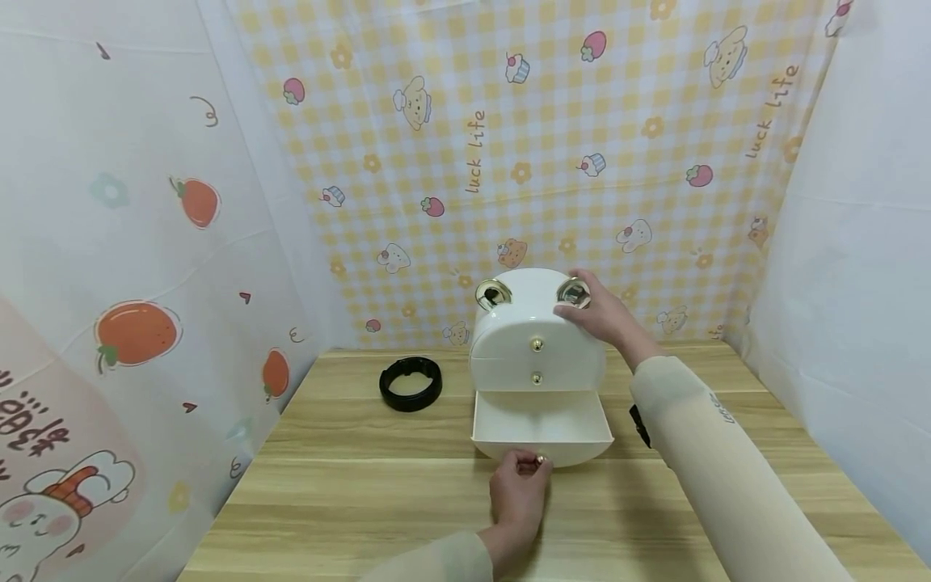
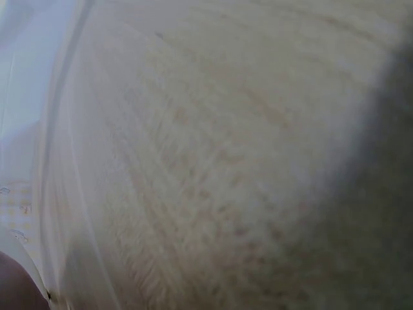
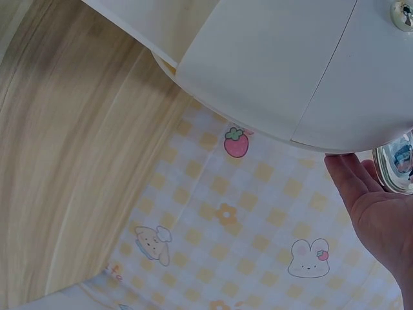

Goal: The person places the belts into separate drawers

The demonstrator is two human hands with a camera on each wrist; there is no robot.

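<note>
While its lowest drawer stands pulled out toward the near side, the glossy white cabinet with a domed top (image 1: 537, 323) sits toward the back of the desk, right of the black ring. Its smooth, plastic-looking body carries two round gold-rimmed eyes with shiny centres, one (image 1: 494, 295) on the left and one (image 1: 574, 293) on the right. Two small round gold knobs, an upper one (image 1: 537, 345) and a lower one (image 1: 537, 379), sit in line down the front.

Thumb and fingers of the left hand (image 1: 520, 489) pinch the gold knob on the drawer front (image 1: 541, 460). The right hand (image 1: 600, 311) grips the cabinet's upper corner around the right eye, thumb in front and other fingers behind.

The open white drawer (image 1: 540, 420) has a curved front and shows its pale floor and thin straight side walls.

Left of the cabinet, and apart from it, a black ring (image 1: 410, 402) lies flat. The light wood-grain desk (image 1: 349, 485) leaves room beside the ring and in front of the drawer. Along its back edge hangs a yellow-checked printed cloth (image 1: 465, 234); a white fruit-printed cloth (image 1: 145, 250) borders the left edge, and a plain white cloth (image 1: 858, 259) the right.
</note>
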